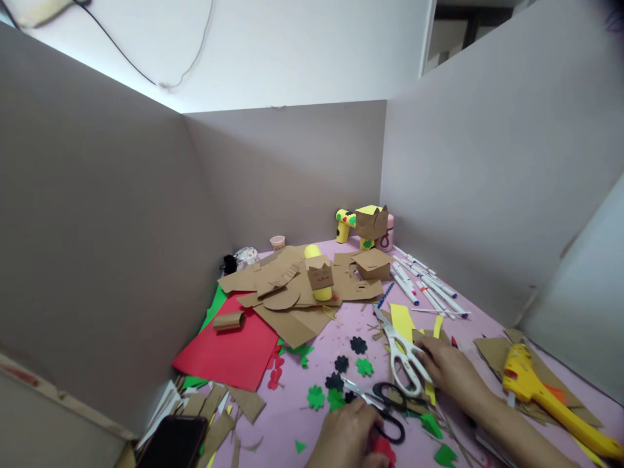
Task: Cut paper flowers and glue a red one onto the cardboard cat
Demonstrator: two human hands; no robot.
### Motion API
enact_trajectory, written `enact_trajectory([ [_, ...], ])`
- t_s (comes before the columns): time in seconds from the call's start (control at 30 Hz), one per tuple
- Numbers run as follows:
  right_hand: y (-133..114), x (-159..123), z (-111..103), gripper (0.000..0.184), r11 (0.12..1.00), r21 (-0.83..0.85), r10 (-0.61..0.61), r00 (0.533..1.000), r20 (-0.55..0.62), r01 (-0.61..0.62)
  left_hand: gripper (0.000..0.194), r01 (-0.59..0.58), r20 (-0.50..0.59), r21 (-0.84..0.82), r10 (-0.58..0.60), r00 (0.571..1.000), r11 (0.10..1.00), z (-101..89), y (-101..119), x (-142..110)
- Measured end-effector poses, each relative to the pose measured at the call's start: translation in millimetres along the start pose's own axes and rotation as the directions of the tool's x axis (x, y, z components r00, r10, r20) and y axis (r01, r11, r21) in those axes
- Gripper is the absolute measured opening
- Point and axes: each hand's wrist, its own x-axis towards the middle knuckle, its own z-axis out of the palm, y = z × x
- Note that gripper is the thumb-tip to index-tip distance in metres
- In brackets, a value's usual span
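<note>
My left hand (347, 434) is at the bottom centre, fingers curled around a red paper piece (383, 448) beneath them. Right beside it lie black-handled scissors (390, 416); the fingertips partly cover them. My right hand (447, 369) reaches in from the right with fingers stretched and bent downward, close to the handles of the white scissors (402, 354). Its fingertips rest among a yellow paper sheet (402, 320) and cardboard scraps, and nothing shows in its grasp. Black paper flowers (358, 344) and green paper flowers (364, 366) lie ahead of my hands.
A yellow glue gun (529, 380) sits on cardboard at right, with several markers (433, 289) behind. Red paper (229, 351), a cardboard pile (277, 283) and a cat-faced figure (320, 276) lie farther off. A phone (173, 442) lies lower left. Grey partitions (287, 162) enclose the table.
</note>
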Motion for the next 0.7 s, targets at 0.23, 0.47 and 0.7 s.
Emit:
enact_trajectory([
  [0.23,2,-8,1,0.024,0.999,-0.028,0.036,0.999,-0.023,-0.036,0.037,0.087,0.018,0.048,-0.088,0.996,0.995,-1.4,6,-2],
  [0.47,0,-33,-17,0.026,0.995,0.092,0.052,0.997,-0.053,-0.047,0.010,0.034,-0.017,-0.035,-0.034,0.999,0.999,1.5,7,-5],
  [0.7,-66,-78,-19,0.034,0.765,0.643,-0.110,0.973,0.202,-0.047,0.006,-0.054,-0.189,-0.709,-0.116,0.975,0.703,11.3,13,-6],
])
